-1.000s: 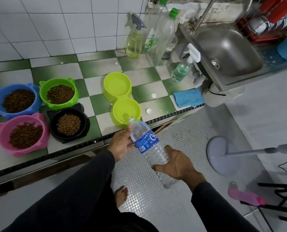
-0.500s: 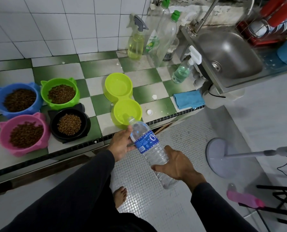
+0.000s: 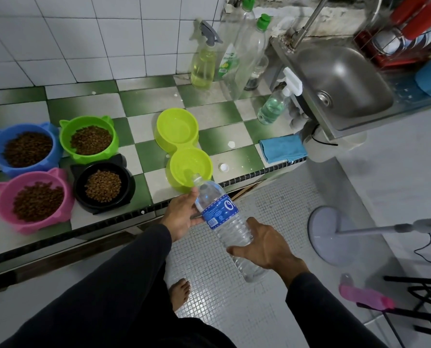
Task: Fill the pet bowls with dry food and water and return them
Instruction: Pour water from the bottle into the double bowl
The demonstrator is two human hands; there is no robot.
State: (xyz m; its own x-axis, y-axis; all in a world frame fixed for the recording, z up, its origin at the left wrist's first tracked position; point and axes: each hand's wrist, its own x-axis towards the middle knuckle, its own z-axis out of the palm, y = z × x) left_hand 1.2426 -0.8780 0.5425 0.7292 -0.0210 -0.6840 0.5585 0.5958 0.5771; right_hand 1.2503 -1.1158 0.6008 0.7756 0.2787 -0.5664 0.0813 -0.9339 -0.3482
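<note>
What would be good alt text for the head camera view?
Both hands, left hand and right hand, tilt an open water bottle over the near cup of a yellow-green double bowl on a checkered counter. Four bowls of kibble sit left.

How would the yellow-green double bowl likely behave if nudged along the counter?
The double bowl looks like thin plastic, so probably light and easy to slide on the glossy tiled counter. Its wide, low shape should resist tipping, though any water might slosh.

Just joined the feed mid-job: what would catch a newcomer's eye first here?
Both hands tilt a clear water bottle over the near cup of the lime double bowl at the counter edge. Left of it, four bowls of kibble sit clustered.
</note>
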